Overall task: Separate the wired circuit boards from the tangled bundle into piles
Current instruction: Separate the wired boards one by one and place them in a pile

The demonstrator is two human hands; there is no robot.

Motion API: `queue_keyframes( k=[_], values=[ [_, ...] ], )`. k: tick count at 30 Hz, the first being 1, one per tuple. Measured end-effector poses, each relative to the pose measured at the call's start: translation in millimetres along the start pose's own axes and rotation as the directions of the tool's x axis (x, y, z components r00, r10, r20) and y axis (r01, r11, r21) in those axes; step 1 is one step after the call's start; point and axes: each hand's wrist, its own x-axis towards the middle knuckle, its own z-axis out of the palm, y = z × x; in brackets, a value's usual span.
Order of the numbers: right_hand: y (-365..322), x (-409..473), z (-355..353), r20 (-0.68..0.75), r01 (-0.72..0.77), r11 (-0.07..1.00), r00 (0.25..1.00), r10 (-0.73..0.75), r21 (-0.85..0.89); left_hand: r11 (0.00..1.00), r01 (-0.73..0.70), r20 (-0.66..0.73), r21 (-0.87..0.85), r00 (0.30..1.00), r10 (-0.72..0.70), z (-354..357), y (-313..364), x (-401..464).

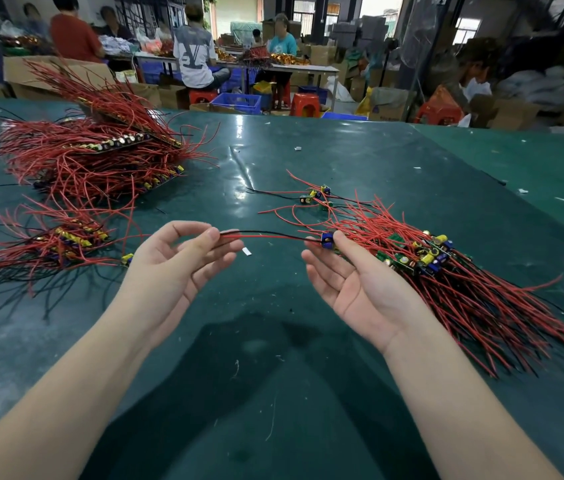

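Factory assembly hall. Long worktop (342,161) under green plastic sheeting, heaped with red-wired circuit boards (93,157). Beyond it, seated workers (193,53) at further tables (304,68), on red plastic stools (304,105). Blue crates (237,102), stacked cardboard cartons (512,114) and filled sacks (530,84) line the floor. Open bay, daylight at the far windows.

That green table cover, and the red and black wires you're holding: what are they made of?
The table cover looks like glossy plastic or vinyl sheeting: it mirrors the lights and lies in wrinkles. The wires, pinched by the left hand and right hand, seem coated in smooth flexible plastic insulation; any metal core is hidden.
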Motion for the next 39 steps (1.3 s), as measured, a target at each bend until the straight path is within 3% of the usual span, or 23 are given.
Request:
queue_keyframes(
  k=[5,10,15,17,20,23,34,39],
  values=[
    [0.5,-0.9,1.5,-0.049,-0.007,1.0,0.999,0.007,0.002,0.999,0.005,0.007,0.047,1.0,-0.005,0.2,3.8,-1.3],
    [0.2,-2.3,2.3,-0.078,-0.038,0.999,0.996,0.037,-0.01,0.989,0.146,0.142,0.017,0.979,-0.147,0.9,8.3,-5.7],
    [7.4,-3.6,6.7,0.015,-0.071,0.996,0.997,0.071,-0.046,0.947,0.31,0.423,0.08,0.85,-0.314,-1.2,14.9,-13.1],
    [7.0,-4.6,7.6,0.015,-0.054,0.997,0.998,0.055,-0.051,0.949,0.311,0.364,0.059,0.878,-0.31,-1.4,14.6,-10.9],
    [3.3,-5.3,5.6,-0.014,0.01,0.999,1.0,-0.011,-0.046,0.96,0.276,0.134,-0.039,0.954,-0.269,-3.1,12.9,-1.6],
    [2.8,-5.8,4.8,-0.015,0.073,0.995,0.997,-0.074,-0.063,0.979,0.199,-0.021,-0.049,0.98,-0.2,-9.9,8.2,5.6],
    [4.2,-11.4,10.6,-0.003,0.291,0.948,0.956,-0.293,-0.129,0.966,0.007,-0.167,0.258,0.985,0.037,-8.5,-1.9,5.0],
    [6.4,-14.0,13.4,0.073,0.271,0.944,0.962,-0.262,-0.187,0.938,-0.081,-0.212,0.338,0.964,0.16,-13.1,-2.7,7.6]
  ],
)
